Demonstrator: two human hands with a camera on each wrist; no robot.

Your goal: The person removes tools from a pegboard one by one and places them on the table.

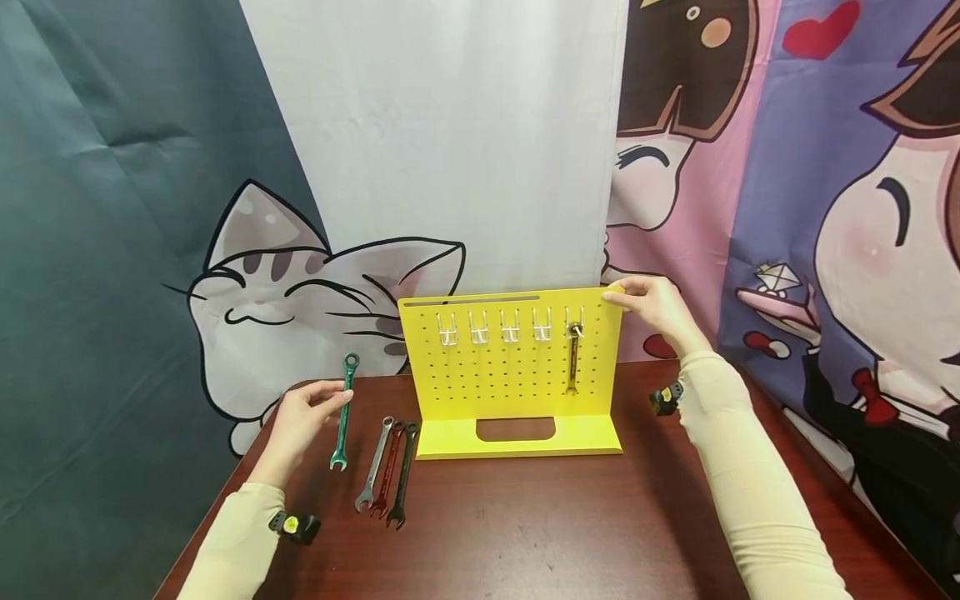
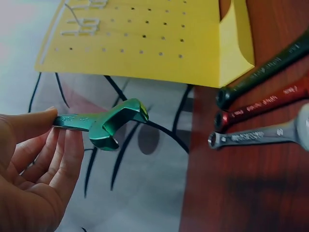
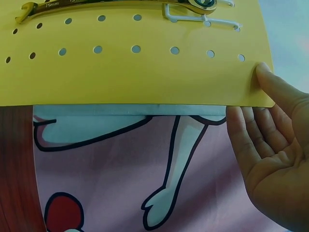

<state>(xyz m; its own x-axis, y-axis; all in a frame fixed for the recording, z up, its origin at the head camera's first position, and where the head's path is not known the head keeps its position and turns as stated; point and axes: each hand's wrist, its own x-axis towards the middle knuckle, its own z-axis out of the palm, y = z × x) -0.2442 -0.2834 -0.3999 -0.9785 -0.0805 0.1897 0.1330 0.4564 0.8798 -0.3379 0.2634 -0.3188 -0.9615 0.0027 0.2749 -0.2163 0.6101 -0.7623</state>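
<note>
A green combination wrench (image 1: 342, 425) hangs upright in the air, pinched by my left hand (image 1: 306, 417) between thumb and fingers, its open end down. In the left wrist view, that open end of the green wrench (image 2: 116, 123) faces the camera. My right hand (image 1: 660, 310) grips the top right corner of a yellow pegboard (image 1: 510, 383), thumb in front and fingers behind. On the pegboard's rightmost hook hangs a gold wrench (image 1: 573, 362). Beside the board's left foot lie a silver wrench (image 1: 375, 467), a red wrench (image 1: 388, 471) and a black wrench (image 1: 403, 475).
Several wire hooks (image 1: 479, 329) line the board's upper part, left of the gold wrench. The board stands on a reddish-brown table (image 1: 525, 533). Behind the table hangs a printed cartoon curtain (image 1: 450, 150).
</note>
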